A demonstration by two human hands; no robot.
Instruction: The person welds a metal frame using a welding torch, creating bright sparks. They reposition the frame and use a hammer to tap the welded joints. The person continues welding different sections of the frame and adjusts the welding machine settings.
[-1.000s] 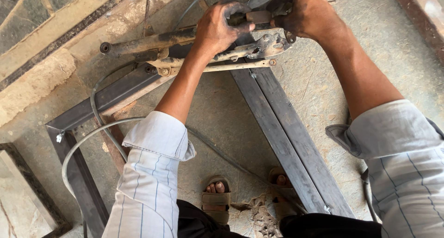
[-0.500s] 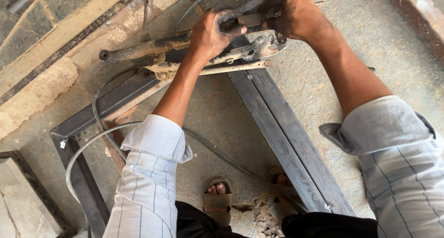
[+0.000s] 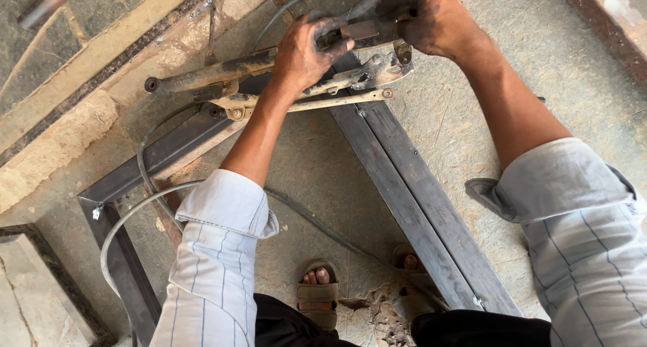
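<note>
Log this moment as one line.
left hand: gripping metal tool | right hand: gripping tool's upper end | tool: resting on steel frame | grey cable: looped on concrete floor

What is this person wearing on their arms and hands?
Both hands are bare: the left hand and right hand wear no gloves and look grimy. Each arm has a pale shirt sleeve with thin blue stripes, rolled up near the elbow: left sleeve, right sleeve.

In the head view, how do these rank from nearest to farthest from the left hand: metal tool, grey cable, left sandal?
1. Metal tool, under the left hand, gripped.
2. Grey cable, lower left, on the floor.
3. Left sandal, bottom centre.
</note>
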